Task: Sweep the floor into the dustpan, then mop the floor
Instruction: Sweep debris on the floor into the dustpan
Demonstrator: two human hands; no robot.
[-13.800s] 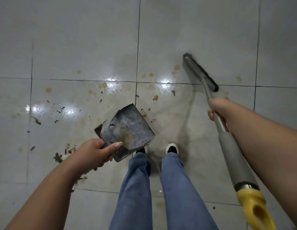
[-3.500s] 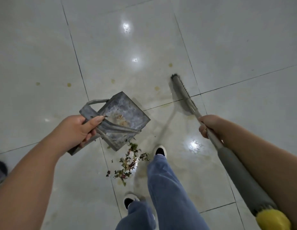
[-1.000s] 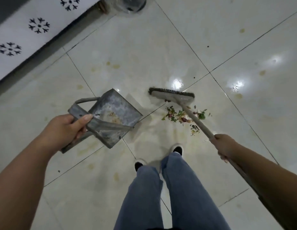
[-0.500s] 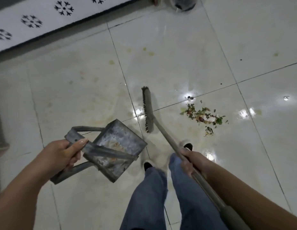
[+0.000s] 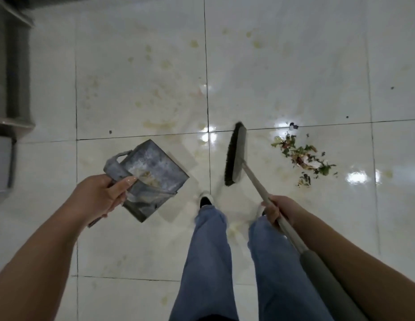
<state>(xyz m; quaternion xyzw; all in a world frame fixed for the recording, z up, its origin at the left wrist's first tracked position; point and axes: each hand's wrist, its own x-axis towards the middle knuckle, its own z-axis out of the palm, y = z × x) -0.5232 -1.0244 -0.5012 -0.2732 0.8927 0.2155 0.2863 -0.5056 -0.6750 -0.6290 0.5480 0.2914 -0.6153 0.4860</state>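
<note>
The glossy white tiled floor [image 5: 141, 93], blotched with yellowish stains, looks slick, so light scraps should slide easily. The long broom with grey metal pole and dark bristle head [image 5: 234, 156] looks stiff and light; the right hand [image 5: 279, 210] has its fingers wrapped round the pole mid-length, and the pole's upper end runs out of view. The dented grey metal dustpan [image 5: 153, 174] looks rigid and thin-edged; the left hand [image 5: 100, 196] grips its handle, holding it above the floor. The small pile of green and brown leaf litter [image 5: 304, 158] lies right of the broom head, apart from it. No mop is visible.
</note>
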